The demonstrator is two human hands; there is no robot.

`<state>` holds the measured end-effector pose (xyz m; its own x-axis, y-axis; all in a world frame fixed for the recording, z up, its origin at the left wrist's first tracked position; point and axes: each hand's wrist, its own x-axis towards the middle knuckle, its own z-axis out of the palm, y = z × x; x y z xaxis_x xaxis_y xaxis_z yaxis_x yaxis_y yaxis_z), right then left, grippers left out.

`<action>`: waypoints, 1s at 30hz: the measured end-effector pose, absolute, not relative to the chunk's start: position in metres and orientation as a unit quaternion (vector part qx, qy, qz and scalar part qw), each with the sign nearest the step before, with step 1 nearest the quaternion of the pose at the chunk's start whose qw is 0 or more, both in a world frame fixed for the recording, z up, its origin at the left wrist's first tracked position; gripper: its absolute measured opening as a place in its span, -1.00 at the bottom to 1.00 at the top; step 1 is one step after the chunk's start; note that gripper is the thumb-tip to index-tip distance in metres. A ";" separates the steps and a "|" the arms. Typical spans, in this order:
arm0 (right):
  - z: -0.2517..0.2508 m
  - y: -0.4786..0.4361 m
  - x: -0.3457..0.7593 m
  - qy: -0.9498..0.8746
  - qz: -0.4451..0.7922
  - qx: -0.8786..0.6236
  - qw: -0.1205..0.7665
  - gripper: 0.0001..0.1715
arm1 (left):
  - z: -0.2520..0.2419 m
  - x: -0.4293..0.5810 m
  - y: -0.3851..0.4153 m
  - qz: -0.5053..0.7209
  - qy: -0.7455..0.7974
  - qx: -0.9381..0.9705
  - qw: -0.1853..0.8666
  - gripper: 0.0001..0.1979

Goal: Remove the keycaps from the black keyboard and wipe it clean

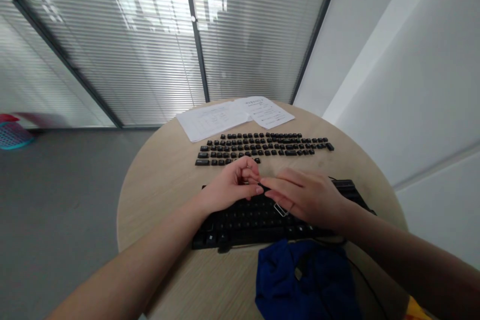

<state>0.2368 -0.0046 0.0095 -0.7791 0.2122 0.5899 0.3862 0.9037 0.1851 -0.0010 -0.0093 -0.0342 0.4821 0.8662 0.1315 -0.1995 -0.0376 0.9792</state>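
Note:
A black keyboard (243, 220) lies on the round table, with many of its keycaps off. Above its upper middle, my left hand (232, 185) has curled fingers and a thumb pressed towards them. Its fingertips meet those of my right hand (309, 197) around a small dark spot, too hidden to name. From under my right fingers sticks out a thin metal wire keycap puller (281, 210), held in that hand. Loose black keycaps (243, 148) are laid out in several rows beyond the keyboard.
Printed paper sheets (217, 119) lie at the table's far edge (165, 135). A blue cloth bag (277, 280) with a cable and plug (299, 273) on it sits in front of the keyboard. Blinds (150, 60) and a white wall (412, 85) stand behind; a basket (15, 132) is on the floor.

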 end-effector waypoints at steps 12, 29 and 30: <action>0.007 0.022 0.228 -0.944 -0.038 -0.232 0.231 -0.83 | -0.032 -0.008 -0.002 0.426 0.345 0.611 0.570 -0.69; -0.029 0.119 0.203 -0.899 0.045 -0.435 0.006 -0.77 | -0.020 -0.034 0.005 0.197 0.448 0.838 0.240 -0.81; -0.029 0.119 0.201 -0.900 0.042 -0.434 0.006 -0.76 | -0.020 -0.034 0.005 0.181 0.449 0.844 0.232 -0.81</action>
<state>0.2013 0.1185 -0.0292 -0.6225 0.7822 -0.0259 0.7813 0.6191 -0.0796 -0.0339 0.0048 -0.0200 0.5310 0.8418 0.0967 0.6737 -0.4887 0.5544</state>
